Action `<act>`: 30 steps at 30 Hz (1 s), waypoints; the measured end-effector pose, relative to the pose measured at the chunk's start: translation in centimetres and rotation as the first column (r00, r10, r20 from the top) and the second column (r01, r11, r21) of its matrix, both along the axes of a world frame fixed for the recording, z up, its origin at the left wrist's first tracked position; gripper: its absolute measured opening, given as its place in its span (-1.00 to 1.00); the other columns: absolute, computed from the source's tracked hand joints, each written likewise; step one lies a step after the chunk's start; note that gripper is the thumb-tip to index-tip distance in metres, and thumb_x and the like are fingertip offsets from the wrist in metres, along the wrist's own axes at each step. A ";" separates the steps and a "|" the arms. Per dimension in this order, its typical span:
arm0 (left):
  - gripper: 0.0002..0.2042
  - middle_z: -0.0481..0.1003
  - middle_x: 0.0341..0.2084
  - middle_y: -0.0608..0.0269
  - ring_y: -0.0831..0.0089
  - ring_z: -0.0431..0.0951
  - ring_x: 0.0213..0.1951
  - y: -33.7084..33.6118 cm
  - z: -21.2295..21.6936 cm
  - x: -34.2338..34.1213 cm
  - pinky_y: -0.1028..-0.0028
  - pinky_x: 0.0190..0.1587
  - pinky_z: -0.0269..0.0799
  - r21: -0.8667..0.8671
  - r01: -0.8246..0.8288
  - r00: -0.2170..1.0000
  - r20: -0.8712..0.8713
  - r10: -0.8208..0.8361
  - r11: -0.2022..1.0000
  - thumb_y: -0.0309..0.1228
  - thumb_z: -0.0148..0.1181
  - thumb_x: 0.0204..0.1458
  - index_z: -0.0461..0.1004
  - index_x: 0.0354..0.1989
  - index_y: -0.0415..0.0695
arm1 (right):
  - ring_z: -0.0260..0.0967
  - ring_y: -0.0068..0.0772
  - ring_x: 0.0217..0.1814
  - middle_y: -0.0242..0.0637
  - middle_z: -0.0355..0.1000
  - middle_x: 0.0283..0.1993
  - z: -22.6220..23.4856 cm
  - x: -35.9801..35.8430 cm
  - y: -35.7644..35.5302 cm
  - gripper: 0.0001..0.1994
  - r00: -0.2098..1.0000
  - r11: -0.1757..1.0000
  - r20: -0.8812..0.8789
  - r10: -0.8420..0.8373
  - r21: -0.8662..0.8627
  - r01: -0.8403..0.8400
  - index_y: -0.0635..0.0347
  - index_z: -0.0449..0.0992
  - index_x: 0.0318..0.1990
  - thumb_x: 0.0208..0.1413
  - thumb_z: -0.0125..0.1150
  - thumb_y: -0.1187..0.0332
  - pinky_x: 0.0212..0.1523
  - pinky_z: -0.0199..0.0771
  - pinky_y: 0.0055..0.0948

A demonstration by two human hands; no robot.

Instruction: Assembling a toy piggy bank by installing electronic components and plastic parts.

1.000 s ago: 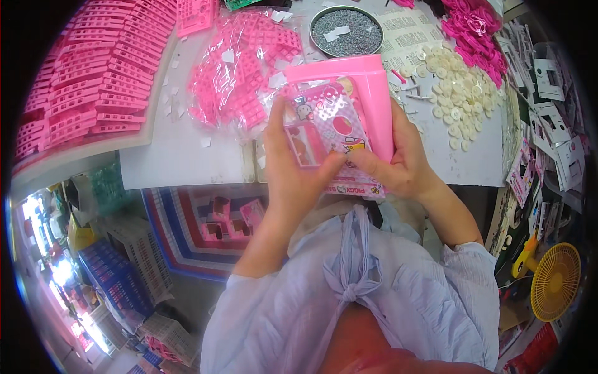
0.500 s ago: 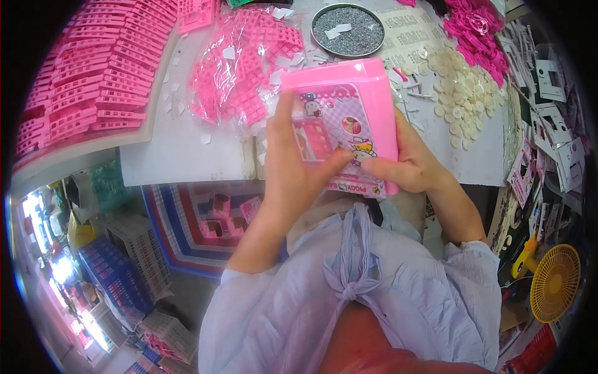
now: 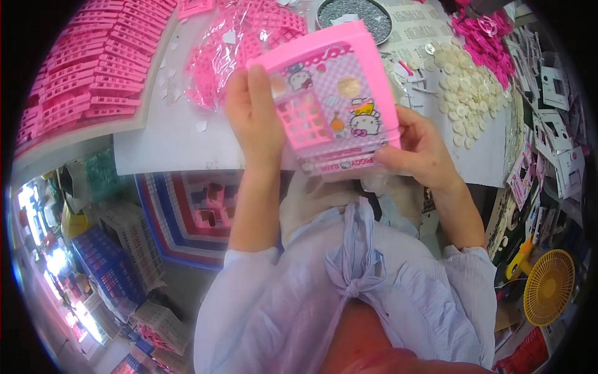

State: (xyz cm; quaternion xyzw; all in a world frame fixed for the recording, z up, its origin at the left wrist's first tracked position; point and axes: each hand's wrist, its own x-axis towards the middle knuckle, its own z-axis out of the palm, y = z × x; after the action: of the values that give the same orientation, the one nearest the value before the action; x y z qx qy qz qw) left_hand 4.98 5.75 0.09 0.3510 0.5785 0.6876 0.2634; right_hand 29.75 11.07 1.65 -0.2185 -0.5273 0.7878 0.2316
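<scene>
A pink plastic coin bank [image 3: 339, 115], box-shaped, is tilted in front of me above the near edge of the table. Its face carries a lilac checked print with cartoon figures, a round spot and a pink grid of keys at the lower left. My left hand [image 3: 254, 115] is closed on its left edge, the fingers partly hidden against the side. At the lower right corner my right hand [image 3: 420, 149] grips it, thumb on the face and the other fingers behind.
Stacked pink grid parts [image 3: 103, 68] fill a tray at left. Beyond the bank lie a clear bag of pink pieces [image 3: 208, 75], a round tin of small metal bits [image 3: 374, 15], cream discs [image 3: 467, 93] and magenta parts [image 3: 483, 47]. A striped basket [image 3: 180, 230] stands below the table.
The coin bank has tipped counterclockwise and moved left and up. My left hand has shifted from across its face to its left edge, its thumb leaving the front. My right hand keeps its grip.
</scene>
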 end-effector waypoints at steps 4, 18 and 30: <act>-0.71 0.49 -0.39 0.32 0.66 0.40 -0.33 0.2 1.2 -0.4 0.58 -0.25 0.33 0.024 0.022 0.958 -0.287 -0.014 0.999 -0.28 -0.09 0.42 0.46 -0.22 -0.23 | 0.50 -0.40 0.11 -0.15 0.49 0.17 -0.1 0.8 0.2 -0.38 0.990 0.986 -0.015 -0.141 0.091 0.141 0.42 0.28 0.33 0.10 0.37 0.54 0.14 0.53 -0.42; -0.64 0.46 -0.58 0.34 0.64 0.43 -0.50 2.7 1.4 1.5 0.54 -0.48 0.34 0.182 -0.041 0.982 -0.173 0.073 0.982 -0.19 -0.03 0.38 0.48 -0.30 -0.26 | 0.55 -0.38 0.02 -0.16 0.54 0.10 -1.3 -1.1 5.6 -0.44 0.998 0.999 -0.057 -0.040 -0.007 0.040 0.37 0.35 0.28 0.10 0.38 0.55 0.12 0.58 -0.34; -0.59 0.57 0.01 0.20 0.14 0.57 0.08 -1.3 -3.1 -2.3 0.26 -0.01 0.58 -0.182 0.563 0.137 -0.941 -0.308 0.806 -0.38 0.44 -0.17 0.59 -0.06 -0.07 | 0.15 0.03 0.46 -0.11 0.29 0.42 -1.3 2.5 10.0 -0.56 0.859 0.371 0.509 -0.054 0.809 -0.456 0.05 0.55 0.22 0.18 0.20 0.24 0.42 0.17 -0.16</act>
State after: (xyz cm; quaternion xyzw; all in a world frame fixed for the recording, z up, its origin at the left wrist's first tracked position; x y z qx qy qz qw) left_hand 2.69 4.49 -3.02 0.8639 0.4099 0.2922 0.0186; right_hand 32.29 21.06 0.39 -0.1644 -0.9309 0.3160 0.0809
